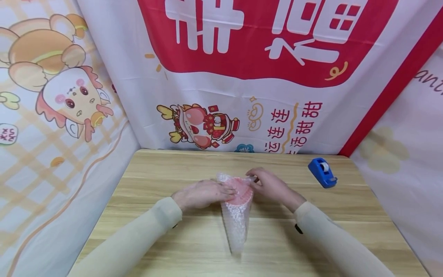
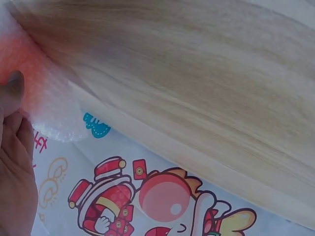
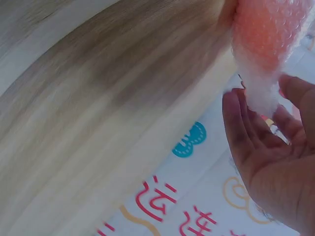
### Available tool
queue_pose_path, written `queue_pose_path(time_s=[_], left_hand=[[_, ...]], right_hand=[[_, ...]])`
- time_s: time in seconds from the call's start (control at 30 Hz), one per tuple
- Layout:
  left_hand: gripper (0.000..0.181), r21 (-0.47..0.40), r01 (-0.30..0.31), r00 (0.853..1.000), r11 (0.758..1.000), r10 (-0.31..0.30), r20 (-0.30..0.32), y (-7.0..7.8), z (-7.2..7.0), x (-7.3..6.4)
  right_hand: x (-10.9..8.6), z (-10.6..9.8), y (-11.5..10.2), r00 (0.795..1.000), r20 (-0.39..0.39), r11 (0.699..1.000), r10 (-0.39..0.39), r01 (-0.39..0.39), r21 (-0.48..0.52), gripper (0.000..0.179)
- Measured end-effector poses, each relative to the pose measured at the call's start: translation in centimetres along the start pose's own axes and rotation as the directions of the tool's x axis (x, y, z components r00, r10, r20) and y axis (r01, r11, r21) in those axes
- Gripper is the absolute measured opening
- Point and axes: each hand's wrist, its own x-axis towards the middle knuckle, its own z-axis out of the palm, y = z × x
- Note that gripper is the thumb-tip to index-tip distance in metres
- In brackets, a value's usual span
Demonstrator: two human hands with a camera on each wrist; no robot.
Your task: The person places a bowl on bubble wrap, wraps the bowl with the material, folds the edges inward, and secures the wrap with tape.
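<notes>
In the head view a pink round-ended object wrapped in bubble wrap (image 1: 236, 219) is at the middle of the wooden table, its broad pink end uppermost and its wrapped body narrowing downward in the picture. Fingers of my left hand (image 1: 205, 193) rest on the pink end from the left. In the left wrist view that hand (image 2: 15, 162) touches the wrap, much of it cut off by the frame edge. My right hand (image 1: 273, 188) pinches a loose end of the wrap at the upper right. The right wrist view shows this whitish gathered end between the right hand's (image 3: 275, 162) thumb and fingers.
A blue tape dispenser (image 1: 323, 173) with a white roll stands at the table's back right. Printed cloths hang behind the table (image 1: 166, 161) and on both sides, with red lettering and cartoon figures. The back edge of the table meets the rear cloth.
</notes>
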Motion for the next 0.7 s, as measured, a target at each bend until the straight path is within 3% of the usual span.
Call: queue_pose_path(time_s=[0.13,0.3,0.4,0.57,0.63,0.7], left_hand=[[0.05,0.0,0.017,1.0,1.0,-0.017,-0.007,0.1,0.1,-0.1],[0.05,0.006,0.043,0.999,0.999,-0.043,-0.019,0.2,0.0,-0.1],[0.05,0.019,0.044,0.999,0.999,-0.044,-0.032,0.3,-0.2,-0.2],[0.048,0.044,0.043,0.998,0.998,-0.04,-0.054,0.2,-0.5,-0.2],[0.048,-0.008,0.074,0.996,0.997,-0.074,-0.048,0.2,-0.6,-0.2],[0.049,-0.047,0.103,0.994,0.994,-0.105,-0.033,0.1,-0.6,-0.1]], right_hand=[[-1.7,-0.5,-0.4,0.986,-0.125,0.98,-0.109,0.086,-0.178,0.031],[-3.8,-0.5,-1.0,0.92,-0.184,0.898,-0.345,0.267,-0.349,0.026],[-5.1,-0.3,-1.3,0.87,-0.142,0.828,-0.473,0.384,-0.408,0.028],[-6.5,0.2,-1.7,0.809,-0.023,0.722,-0.587,0.511,-0.467,0.036],[-7.0,0.4,-1.9,0.795,0.039,0.683,-0.606,0.544,-0.486,0.039],[-7.4,0.6,-2.0,0.766,0.084,0.636,-0.637,0.584,-0.505,0.041]])
